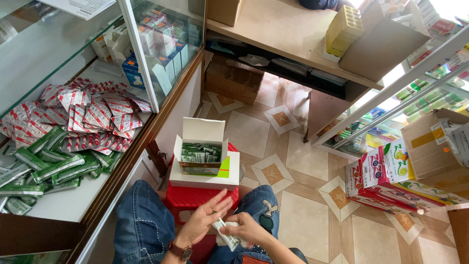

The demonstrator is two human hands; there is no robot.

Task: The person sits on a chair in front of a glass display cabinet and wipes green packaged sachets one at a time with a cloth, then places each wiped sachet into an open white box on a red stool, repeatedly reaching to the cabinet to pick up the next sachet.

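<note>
Many red-and-white and green blister strips (73,132) are spread on the display-case shelf (68,205) at left. One open white carton (201,152) of green sachets is set on a red stool (195,196). The left hand (202,220) is spread flat, fingers wide; a small white packet (227,238) is gripped in the right hand (246,229) above the lap.

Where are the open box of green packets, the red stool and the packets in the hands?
open box (201,159), head view, on the green packets inside.
red stool (195,198), head view, on its front edge.
packets (228,239), head view, on the white bundle the right hand (246,227) grips.
</note>
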